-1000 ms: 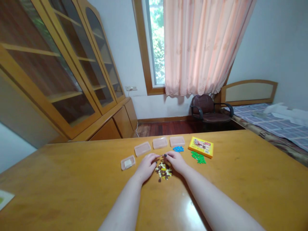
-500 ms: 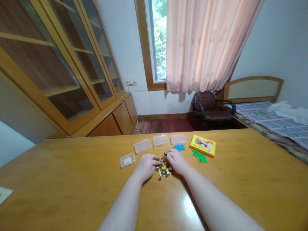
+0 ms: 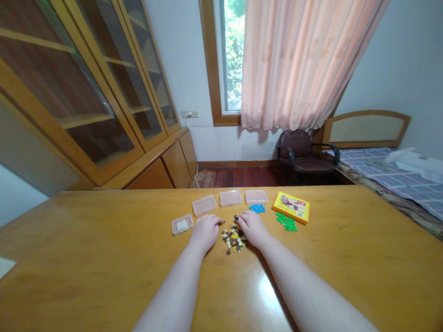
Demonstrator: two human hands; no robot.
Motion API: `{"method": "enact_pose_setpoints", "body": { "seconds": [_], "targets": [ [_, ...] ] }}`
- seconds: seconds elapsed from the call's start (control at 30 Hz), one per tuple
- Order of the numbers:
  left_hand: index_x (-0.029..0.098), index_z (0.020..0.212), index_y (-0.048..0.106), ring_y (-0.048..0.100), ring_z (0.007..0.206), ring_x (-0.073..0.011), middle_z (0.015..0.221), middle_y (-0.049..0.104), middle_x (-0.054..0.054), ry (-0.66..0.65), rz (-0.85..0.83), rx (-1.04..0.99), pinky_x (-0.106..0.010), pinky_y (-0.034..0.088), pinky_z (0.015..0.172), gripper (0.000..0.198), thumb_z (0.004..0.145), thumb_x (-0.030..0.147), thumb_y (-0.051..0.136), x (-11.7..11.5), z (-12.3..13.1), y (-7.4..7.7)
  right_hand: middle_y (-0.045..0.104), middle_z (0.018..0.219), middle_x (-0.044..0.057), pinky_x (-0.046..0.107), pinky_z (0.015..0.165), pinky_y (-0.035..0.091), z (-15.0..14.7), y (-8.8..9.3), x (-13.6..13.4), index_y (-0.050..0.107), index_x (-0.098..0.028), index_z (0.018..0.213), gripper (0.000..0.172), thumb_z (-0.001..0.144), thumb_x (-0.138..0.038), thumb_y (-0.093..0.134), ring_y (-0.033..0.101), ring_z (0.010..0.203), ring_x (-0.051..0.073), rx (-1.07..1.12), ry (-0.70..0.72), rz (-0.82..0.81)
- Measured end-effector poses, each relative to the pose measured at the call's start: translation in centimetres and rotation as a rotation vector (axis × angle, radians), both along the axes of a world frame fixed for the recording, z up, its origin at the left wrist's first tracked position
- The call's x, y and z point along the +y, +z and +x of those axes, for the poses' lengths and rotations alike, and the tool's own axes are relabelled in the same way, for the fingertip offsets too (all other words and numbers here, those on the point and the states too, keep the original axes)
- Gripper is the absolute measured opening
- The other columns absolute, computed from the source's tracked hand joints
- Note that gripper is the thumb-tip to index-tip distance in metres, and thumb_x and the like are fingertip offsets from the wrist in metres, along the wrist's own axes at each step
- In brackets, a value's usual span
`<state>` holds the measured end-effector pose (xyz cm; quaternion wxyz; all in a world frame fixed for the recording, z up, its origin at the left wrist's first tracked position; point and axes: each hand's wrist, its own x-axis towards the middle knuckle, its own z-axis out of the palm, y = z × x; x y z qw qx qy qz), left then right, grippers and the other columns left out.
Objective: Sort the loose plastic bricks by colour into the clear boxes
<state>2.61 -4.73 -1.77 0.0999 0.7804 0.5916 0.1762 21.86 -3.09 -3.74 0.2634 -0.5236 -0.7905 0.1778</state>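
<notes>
On the table we see the mixed pile between the left hand and right hand, both loosely curled. A brown bit shows by the left fingertips; whether either hand grips anything, we cannot tell. Beyond lie green pieces, blue pieces, a box, three tubs, then a chair.

Lower middle: brown, cream and yellow bits, blue pieces, green pieces, yellow box. Right: blue-grey checked sheet.

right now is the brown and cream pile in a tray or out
Out: the pile lies on the table, apart from the trays.
</notes>
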Motion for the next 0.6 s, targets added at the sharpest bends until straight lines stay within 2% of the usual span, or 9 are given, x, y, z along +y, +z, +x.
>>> {"method": "enact_pose_setpoints", "body": {
  "seconds": [0.07,0.13,0.2,0.3,0.37,0.43,0.53,0.6],
  "targets": [
    [0.02,0.086,0.072,0.059,0.093,-0.0207,0.093,0.071,-0.004,-0.015,-0.006,0.01,-0.036,0.043,0.089,0.03,0.078,0.011,0.045,0.0,-0.1,0.0,0.062,0.076,0.004,0.024,0.073,0.033,-0.1,0.1,-0.2,0.067,-0.016,0.072,0.035,0.093,-0.03,0.042,0.053,0.077,0.015,-0.019,0.032,0.008],
    [0.021,0.088,0.072,0.059,0.095,-0.0209,0.094,0.071,-0.004,-0.034,-0.007,0.017,-0.037,0.042,0.091,0.031,0.078,0.011,0.045,0.2,-0.1,-0.4,0.063,0.075,0.004,0.024,0.072,0.034,-0.1,-0.1,-0.2,0.068,-0.017,0.072,0.035,0.093,-0.029,0.043,0.054,0.077,0.015,0.0,0.068,-0.007],
    [0.021,0.101,0.07,0.056,0.104,-0.0209,0.107,0.069,-0.004,-0.064,-0.017,0.011,-0.039,0.038,0.098,0.036,0.078,0.011,0.044,0.4,-0.1,-1.2,0.064,0.075,0.004,0.024,0.071,0.036,-0.2,-0.3,-0.1,0.07,-0.017,0.074,0.036,0.092,-0.028,0.041,0.056,0.076,0.014,0.058,0.101,-0.049],
    [0.024,0.125,0.057,0.044,0.125,-0.0204,0.133,0.054,-0.002,-0.12,-0.081,-0.019,-0.042,0.027,0.109,0.048,0.081,0.013,0.041,0.6,0.1,-2.2,0.066,0.075,0.005,0.024,0.07,0.038,-0.2,-0.7,0.1,0.07,-0.016,0.076,0.037,0.092,-0.027,0.039,0.058,0.073,0.015,0.15,0.102,-0.108],
    [0.023,0.131,0.049,0.039,0.129,-0.019,0.14,0.047,-0.002,-0.133,-0.103,-0.063,-0.041,0.024,0.111,0.051,0.082,0.014,0.039,0.6,0.1,-2.3,0.067,0.075,0.006,0.024,0.069,0.039,-0.2,-0.9,0.2,0.07,-0.016,0.075,0.038,0.091,-0.029,0.039,0.058,0.073,0.015,0.187,0.069,-0.107],
    [0.02,0.125,0.055,0.047,0.121,-0.018,0.133,0.054,-0.005,-0.092,-0.071,-0.114,-0.037,0.031,0.107,0.048,0.081,0.012,0.037,0.6,0.1,-1.8,0.067,0.076,0.006,0.025,0.068,0.039,-0.2,-1.0,0.3,0.069,-0.016,0.074,0.039,0.091,-0.032,0.038,0.059,0.074,0.016,0.215,0.034,-0.094],
    [0.018,0.091,0.069,0.058,0.094,-0.0193,0.096,0.069,-0.006,-0.016,-0.011,-0.106,-0.034,0.043,0.088,0.034,0.075,0.01,0.04,0.3,-0.3,-0.7,0.068,0.076,0.007,0.026,0.066,0.04,-0.1,-1.0,0.5,0.069,-0.016,0.074,0.042,0.091,-0.036,0.037,0.06,0.073,0.017,0.263,-0.006,-0.112],
    [0.019,0.07,0.068,0.058,0.081,-0.0192,0.077,0.067,-0.005,-0.077,-0.046,-0.052,-0.032,0.044,0.08,0.028,0.072,0.01,0.042,0.1,-0.6,-0.2,0.069,0.076,0.007,0.026,0.067,0.041,0.0,-1.0,0.5,0.07,-0.016,0.074,0.043,0.091,-0.037,0.037,0.06,0.073,0.018,0.297,-0.032,-0.127]
  ]
}}
